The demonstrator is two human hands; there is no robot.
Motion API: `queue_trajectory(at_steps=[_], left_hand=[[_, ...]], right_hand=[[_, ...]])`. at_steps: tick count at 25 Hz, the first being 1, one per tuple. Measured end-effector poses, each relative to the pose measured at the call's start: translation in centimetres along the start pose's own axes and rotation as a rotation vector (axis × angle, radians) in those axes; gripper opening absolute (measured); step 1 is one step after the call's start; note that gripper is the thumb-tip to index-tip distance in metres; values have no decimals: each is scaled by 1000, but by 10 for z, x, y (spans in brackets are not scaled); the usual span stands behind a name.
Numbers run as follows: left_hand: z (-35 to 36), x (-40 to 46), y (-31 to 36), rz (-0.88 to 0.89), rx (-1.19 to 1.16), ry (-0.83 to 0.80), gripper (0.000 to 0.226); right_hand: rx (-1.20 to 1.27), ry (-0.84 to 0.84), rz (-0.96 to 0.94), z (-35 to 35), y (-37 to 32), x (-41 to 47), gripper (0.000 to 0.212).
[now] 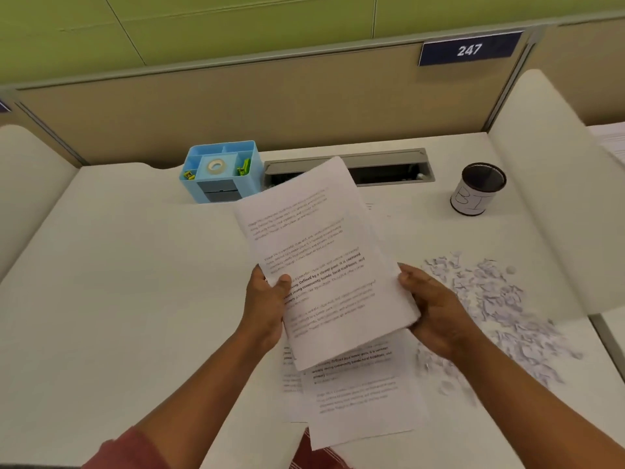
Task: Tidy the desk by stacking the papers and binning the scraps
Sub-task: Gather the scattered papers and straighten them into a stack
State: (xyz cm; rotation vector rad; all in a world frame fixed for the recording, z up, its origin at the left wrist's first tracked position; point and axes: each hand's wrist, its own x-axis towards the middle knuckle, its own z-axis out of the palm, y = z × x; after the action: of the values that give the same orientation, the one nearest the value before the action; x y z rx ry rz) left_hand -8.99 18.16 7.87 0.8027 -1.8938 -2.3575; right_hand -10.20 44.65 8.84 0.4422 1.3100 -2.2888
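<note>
I hold a stack of printed papers (324,252) above the white desk (118,282), tilted to the left. My left hand (265,304) grips its left edge with the thumb on top. My right hand (431,308) grips its right edge. Under the stack lie more printed sheets (358,397) flat on the desk, reaching over the front edge. A wide heap of small paper scraps (490,299) is spread on the desk to the right of my right hand. A black mesh cup with a white label, the bin (478,189), stands at the back right.
A blue desk organiser (221,170) with tape and clips stands at the back, left of a grey cable slot (389,167). White curved dividers (541,184) flank the desk on both sides. A beige partition with a sign (470,49) reading 247 closes the back.
</note>
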Motion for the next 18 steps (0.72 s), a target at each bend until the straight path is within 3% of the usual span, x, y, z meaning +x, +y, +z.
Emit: queue_trajectory(at_steps=[4,8,13,18], left_hand=[[5,4,-6,-98,145,-201,38],[22,17,-9,-203,274,-268,35],[23,26,-26,-291,578,42,43],[5,17,-56,-450,662,156,59]], right_hand=[[-213,-199,146,-13,-10,9,42],[-226,-38,98,-24,6,23,45],[-256,140,87,-56,-1,48,41],[-317,120,158,-70,2,62,41]])
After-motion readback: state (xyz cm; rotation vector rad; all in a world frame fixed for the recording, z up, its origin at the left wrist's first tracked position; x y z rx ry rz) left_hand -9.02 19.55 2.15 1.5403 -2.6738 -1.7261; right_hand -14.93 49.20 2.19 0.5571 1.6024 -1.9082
